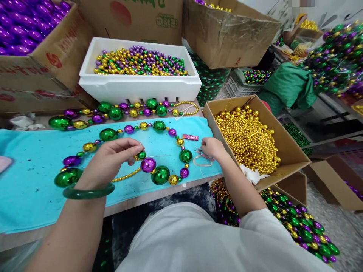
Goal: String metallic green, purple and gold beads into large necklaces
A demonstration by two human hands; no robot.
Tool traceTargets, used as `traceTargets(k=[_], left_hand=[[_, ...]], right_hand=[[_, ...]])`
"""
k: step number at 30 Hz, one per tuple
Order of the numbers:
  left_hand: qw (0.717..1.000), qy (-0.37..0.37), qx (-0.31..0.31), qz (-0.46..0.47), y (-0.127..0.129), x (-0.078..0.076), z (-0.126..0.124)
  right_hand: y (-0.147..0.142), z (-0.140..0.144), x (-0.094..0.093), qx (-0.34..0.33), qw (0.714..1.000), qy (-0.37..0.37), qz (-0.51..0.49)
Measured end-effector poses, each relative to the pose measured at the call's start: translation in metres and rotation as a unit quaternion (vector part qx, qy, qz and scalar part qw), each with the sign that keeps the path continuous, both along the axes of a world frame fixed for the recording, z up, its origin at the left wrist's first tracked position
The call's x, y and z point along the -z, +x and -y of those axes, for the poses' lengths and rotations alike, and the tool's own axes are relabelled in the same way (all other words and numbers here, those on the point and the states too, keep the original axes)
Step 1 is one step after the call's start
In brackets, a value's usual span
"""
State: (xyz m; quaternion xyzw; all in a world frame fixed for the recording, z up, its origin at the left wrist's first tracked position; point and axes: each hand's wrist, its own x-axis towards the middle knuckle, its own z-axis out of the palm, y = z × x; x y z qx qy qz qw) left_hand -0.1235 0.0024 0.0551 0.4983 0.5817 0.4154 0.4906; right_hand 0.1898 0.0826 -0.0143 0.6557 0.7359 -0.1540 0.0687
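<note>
My left hand (120, 153), with a green bangle on its wrist, pinches the end of a bead necklace (148, 165) beside a small green bead. The strand of green, purple and gold beads loops over a turquoise cloth (34, 166). A thin needle-like line (159, 156) runs right from the pinched end. My right hand (211, 147) is closed at the cloth's right side, fingertips down by a pale pinkish loop (202, 161); what the fingers hold is hidden. Just left of it lies a small pink-red packet (190, 137).
Behind the cloth lies another bead strand (115, 113), before a white foam box (141, 84) of mixed beads. A cardboard box (292, 153) of gold bead strings stands right. Purple beads (25, 26) fill a box at left. Another person's arm (292, 32) shows far right.
</note>
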Motion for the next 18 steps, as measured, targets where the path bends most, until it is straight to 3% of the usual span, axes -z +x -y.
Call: traceTargets(k=[5, 7, 9, 13, 15, 18], left_hand=[[0.999, -0.006, -0.016, 0.037, 0.0, 0.005, 0.0], [0.998, -0.008, -0.014, 0.059, 0.001, 0.006, -0.001], [0.997, -0.009, -0.007, 0.079, 0.002, 0.007, -0.002], [0.994, -0.018, 0.001, 0.112, 0.003, 0.01, -0.005], [0.991, -0.026, 0.001, 0.129, 0.005, 0.011, -0.005], [0.988, -0.039, 0.009, 0.149, 0.009, 0.012, -0.004]], right_hand=[[0.011, 0.014, 0.014, 0.017, 0.997, -0.077, 0.006], [0.018, 0.015, 0.022, 0.012, 0.997, -0.067, -0.046], [0.024, 0.014, 0.026, 0.005, 0.986, -0.019, -0.164], [0.015, 0.016, 0.008, 0.03, 0.888, 0.03, -0.458], [-0.001, 0.023, -0.01, 0.016, 0.844, 0.005, -0.536], [-0.034, 0.037, -0.033, -0.039, 0.808, -0.048, -0.586]])
